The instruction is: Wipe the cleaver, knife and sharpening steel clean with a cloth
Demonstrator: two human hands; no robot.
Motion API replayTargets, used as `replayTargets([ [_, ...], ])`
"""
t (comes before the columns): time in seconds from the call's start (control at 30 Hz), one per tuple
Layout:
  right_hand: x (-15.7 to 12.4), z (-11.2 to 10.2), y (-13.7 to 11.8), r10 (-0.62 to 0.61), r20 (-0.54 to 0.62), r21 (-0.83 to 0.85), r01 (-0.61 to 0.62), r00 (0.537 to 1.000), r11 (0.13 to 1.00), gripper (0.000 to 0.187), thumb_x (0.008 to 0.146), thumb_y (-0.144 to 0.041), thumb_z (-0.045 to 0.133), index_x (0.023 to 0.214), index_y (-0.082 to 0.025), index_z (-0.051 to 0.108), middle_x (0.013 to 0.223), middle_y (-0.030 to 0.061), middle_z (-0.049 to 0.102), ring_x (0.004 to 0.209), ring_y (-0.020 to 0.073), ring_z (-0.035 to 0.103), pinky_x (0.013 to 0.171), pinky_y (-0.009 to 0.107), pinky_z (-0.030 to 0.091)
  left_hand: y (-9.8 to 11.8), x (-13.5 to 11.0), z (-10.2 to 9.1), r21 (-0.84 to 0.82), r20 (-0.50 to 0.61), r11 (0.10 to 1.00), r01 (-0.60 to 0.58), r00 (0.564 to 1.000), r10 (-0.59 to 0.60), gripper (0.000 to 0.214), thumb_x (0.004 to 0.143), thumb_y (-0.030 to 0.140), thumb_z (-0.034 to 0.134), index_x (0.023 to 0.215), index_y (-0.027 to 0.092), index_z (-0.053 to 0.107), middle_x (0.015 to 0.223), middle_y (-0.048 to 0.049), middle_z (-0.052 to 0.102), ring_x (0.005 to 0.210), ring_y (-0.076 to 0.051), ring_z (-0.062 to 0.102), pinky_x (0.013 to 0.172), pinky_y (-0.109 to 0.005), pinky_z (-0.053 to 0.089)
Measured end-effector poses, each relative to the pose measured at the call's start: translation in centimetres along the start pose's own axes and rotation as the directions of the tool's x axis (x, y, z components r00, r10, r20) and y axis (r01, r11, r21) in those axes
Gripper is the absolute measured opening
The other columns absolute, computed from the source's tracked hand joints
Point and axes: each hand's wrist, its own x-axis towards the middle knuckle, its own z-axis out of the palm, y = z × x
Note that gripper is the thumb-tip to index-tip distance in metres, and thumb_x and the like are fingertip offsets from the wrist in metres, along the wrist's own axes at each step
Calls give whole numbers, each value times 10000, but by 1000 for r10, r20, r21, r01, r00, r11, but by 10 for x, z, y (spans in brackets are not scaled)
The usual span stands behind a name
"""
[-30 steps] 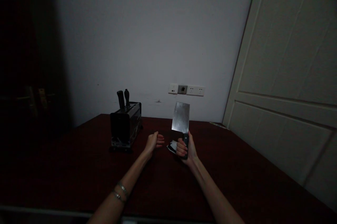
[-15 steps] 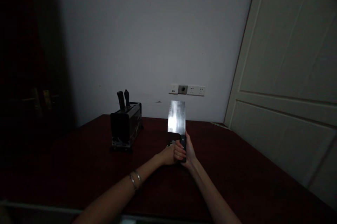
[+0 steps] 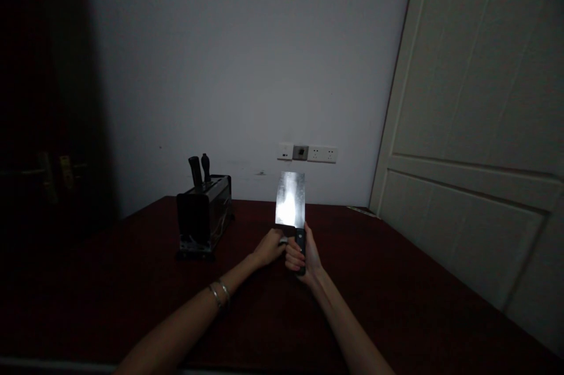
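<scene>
Left hand (image 3: 268, 247): swung inward over the past second, from well apart to just beside the right hand (image 3: 311, 262); its fingers are curled but partly hidden, so I cannot tell what they grasp.
Pale item (image 3: 283, 240): small, mostly covered, showing at the left hand's fingertips.
Right hand: fingers clenched around the cleaver's handle.
Cleaver (image 3: 291, 198): held upright above the counter (image 3: 352, 287), between its left and right edges.
Change: both hands now appear busy together below the blade.
Black box (image 3: 192, 222): toward the counter's far left corner.
</scene>
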Motion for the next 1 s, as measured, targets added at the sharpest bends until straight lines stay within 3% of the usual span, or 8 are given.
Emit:
replayTargets([
  [0.17, 1, -3, -2, 25, 65, 32, -27, 998, 999, 697, 792, -696, 103, 363, -188, 313, 263, -74, 232, 224, 25, 105, 246, 148, 153, 31, 43, -55, 123, -404, 992, -42, 911, 88, 144, 756, 239, 504, 829, 131, 566, 803, -66, 615, 892, -215, 561, 800, -301, 404],
  [0.3, 4, -6, 4, 43, 54, 14, -44, 998, 999, 694, 770, -726, 140, 369, -187, 316, 259, -77, 242, 223, 25, 116, 250, 148, 153, 75, 66, -76, 245, -518, 942, -229, 790, 327, 235, 799, 235, 469, 1010, 154, 532, 1063, -97, 590, 1039, -209, 519, 896, -302, 367],
  [0.37, 6, -8, 9, 63, 69, 1, -63, 996, 998, 697, 753, -744, 158, 367, -186, 318, 252, -76, 250, 217, 25, 123, 245, 150, 153, 91, 70, -73, 403, -389, 824, -397, 741, 547, 269, 794, 178, 465, 1059, 156, 510, 1146, -106, 560, 1097, -207, 493, 938, -323, 353],
  [0.43, 8, -10, 13, 89, 94, -10, -89, 992, 996, 701, 736, -761, 176, 366, -184, 324, 250, -74, 261, 210, 27, 135, 240, 156, 160, 98, 69, -64, 569, -133, 646, -509, 718, 683, 318, 783, 141, 461, 1100, 150, 486, 1188, -116, 536, 1127, -214, 471, 968, -366, 341],
  [0.53, 10, -12, 16, 113, 124, -7, -113, 986, 994, 703, 735, -763, 188, 376, -180, 348, 258, -71, 277, 210, 32, 160, 242, 159, 176, 98, 61, -50, 717, 249, 357, -599, 698, 671, 416, 771, 144, 465, 1186, 122, 440, 1284, -142, 461, 1215, -240, 382, 1007, -413, 306],
  [0.63, 10, -12, 16, 111, 152, 13, -114, 982, 993, 711, 748, -752, 160, 375, -178, 351, 258, -72, 267, 208, 32, 157, 244, 158, 174, 92, 50, -42, 751, 444, 177, -636, 686, 576, 517, 797, 222, 464, 1276, 55, 368, 1388, -183, 319, 1309, -279, 219, 1054, -421, 227],
  [0.83, 12, -11, 18, 117, 130, 16, -120, 984, 993, 726, 757, -748, 119, 383, -175, 362, 253, -72, 266, 206, 31, 149, 247, 156, 167, 91, 48, -37, 835, 413, 163, -525, 794, 446, 550, 920, 394, 210, 1346, 54, 285, 1441, -167, 205, 1342, -283, 99, 1063, -441, 161],
  [1.0, 13, -12, 22, 148, 74, -11, -148, 986, 989, 735, 768, -736, 102, 384, -173, 376, 251, -64, 282, 207, 36, 166, 250, 159, 177, 93, 70, -47, 897, 349, 133, -421, 861, 369, 614, 911, 420, 214, 1381, 27, 195, 1459, -179, 102, 1340, -311, 56, 1061, -454, 131],
])
